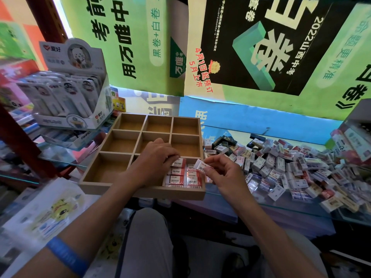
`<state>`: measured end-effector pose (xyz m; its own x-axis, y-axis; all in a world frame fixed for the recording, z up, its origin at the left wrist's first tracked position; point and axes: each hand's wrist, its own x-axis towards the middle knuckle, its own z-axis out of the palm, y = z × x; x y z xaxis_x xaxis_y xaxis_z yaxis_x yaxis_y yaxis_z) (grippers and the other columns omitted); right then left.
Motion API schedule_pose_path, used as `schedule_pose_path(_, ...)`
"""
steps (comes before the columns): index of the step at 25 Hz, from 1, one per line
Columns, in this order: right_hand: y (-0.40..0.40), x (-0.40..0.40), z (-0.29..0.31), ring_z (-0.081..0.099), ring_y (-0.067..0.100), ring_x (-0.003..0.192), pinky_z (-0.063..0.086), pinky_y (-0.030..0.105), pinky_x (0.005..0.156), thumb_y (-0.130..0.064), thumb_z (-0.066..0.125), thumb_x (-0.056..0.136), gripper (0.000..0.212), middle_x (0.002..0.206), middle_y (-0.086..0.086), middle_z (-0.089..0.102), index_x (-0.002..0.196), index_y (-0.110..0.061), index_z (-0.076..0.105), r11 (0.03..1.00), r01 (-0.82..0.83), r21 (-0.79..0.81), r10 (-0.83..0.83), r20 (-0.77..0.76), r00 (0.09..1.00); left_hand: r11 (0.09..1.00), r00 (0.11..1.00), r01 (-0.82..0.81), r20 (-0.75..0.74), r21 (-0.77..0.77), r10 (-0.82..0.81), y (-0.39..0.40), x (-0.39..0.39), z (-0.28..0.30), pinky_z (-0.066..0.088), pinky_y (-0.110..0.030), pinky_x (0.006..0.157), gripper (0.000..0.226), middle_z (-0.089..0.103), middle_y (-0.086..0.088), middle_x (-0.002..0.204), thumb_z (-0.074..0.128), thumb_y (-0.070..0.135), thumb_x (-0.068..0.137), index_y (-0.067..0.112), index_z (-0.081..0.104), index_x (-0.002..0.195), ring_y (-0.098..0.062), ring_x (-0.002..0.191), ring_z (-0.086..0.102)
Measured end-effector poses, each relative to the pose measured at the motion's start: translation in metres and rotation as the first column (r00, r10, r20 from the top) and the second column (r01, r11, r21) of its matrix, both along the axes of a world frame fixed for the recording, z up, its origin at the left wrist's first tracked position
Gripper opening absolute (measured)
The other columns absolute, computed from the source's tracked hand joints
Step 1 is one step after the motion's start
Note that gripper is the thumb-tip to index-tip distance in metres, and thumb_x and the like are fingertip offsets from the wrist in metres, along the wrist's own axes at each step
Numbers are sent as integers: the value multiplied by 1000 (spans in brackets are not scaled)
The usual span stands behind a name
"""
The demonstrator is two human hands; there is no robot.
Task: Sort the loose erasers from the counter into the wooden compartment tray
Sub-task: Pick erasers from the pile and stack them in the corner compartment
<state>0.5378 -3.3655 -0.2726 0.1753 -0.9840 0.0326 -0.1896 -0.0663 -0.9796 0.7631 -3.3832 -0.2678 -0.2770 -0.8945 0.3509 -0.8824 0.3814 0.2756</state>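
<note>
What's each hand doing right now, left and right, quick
Left hand: pinching a red-and-white eraser in the tray's near-right compartment.
Right hand: pinching a white eraser over that compartment.

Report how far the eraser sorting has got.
Done: several red 2B erasers fill the wooden tray's near-right compartment. In hand: left hand pinches one eraser there; right hand holds a white eraser. Left: the big loose pile on the counter; the visible remaining compartments look empty.
</note>
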Motion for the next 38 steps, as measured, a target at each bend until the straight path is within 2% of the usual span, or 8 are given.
schedule_pose_path(6, 1, 3, -4, 68, 11, 91, 58, 27, 74, -12, 66, 91, 12, 98, 1, 70, 96, -23, 66, 1000, -19, -7, 18, -41, 999, 1000, 1000, -18, -4, -11, 18, 1, -3, -6, 48, -37, 79, 13, 60, 4, 98, 66, 17, 89, 18, 73, 100, -8, 90, 43)
schedule_pose_path(10, 1, 1, -3, 69, 10, 84, 56, 23, 68, -12, 68, 90, 10, 94, -1, 71, 94, -21, 68, 1000, 7, -27, -9, -70, 997, 997, 994, 80, 78, -11, -79, 5, -1, -8, 37, -30, 81, 26, 59, 1, 111, 56, 22, 90, 27, 72, 110, -10, 97, 42)
schedule_pose_path(14, -8, 2, 7, 67, 9, 77, 52, 19, 65, -13, 70, 88, 8, 89, -4, 71, 90, -20, 68, 994, -51, -101, 30, -197, 980, 998, 986, 52, 154, 46, -59, 7, 2, -6, 29, -32, 86, 44, 55, 2, 122, 38, 33, 85, 37, 69, 116, -15, 110, 43)
schedule_pose_path(18, -26, 11, 19, 58, -1, 77, 41, 12, 68, -19, 70, 88, 6, 88, -10, 67, 94, -22, 70, 932, -307, -192, 158, -546, 823, 997, 986, 57, 156, 55, -65, 8, 1, -6, 35, -36, 88, 49, 60, -2, 125, 33, 36, 84, 33, 70, 116, -19, 113, 49)
schedule_pose_path(23, -40, 18, 20, 52, 10, 87, 37, 27, 74, -34, 67, 90, 15, 92, -4, 68, 99, -24, 73, 876, -399, -270, 65, -754, 654, 989, 982, 118, 139, 91, -130, 8, 3, -7, 35, -39, 92, 40, 57, -1, 132, 53, 18, 89, 33, 66, 123, -21, 120, 46)
schedule_pose_path(28, -41, 19, 16, 52, 17, 92, 43, 36, 84, -38, 59, 94, 20, 95, -4, 67, 97, -22, 70, 801, -482, -356, -29, -827, 562, 989, 989, 107, 92, 106, -117, 6, 0, -8, 31, -34, 94, 40, 55, 1, 134, 56, 13, 89, 32, 66, 123, -18, 122, 43)
schedule_pose_path(32, -35, 24, 14, 45, 16, 91, 33, 31, 83, -37, 55, 96, 16, 97, -1, 62, 94, -21, 59, 762, -516, -391, -88, -852, 516, 988, 990, 130, 46, 80, -134, 7, 2, -9, 33, -34, 90, 40, 61, -2, 128, 59, 8, 87, 28, 69, 121, -20, 115, 49)
schedule_pose_path(38, -41, 14, 27, 48, 17, 91, 40, 34, 77, -42, 66, 86, 15, 84, -5, 49, 88, -30, 57, 789, -588, -177, 99, -908, 406, 991, 992, 118, 38, 62, -120, 7, -1, -8, 33, -33, 86, 35, 63, -2, 125, 61, 9, 87, 28, 72, 114, -20, 110, 51)
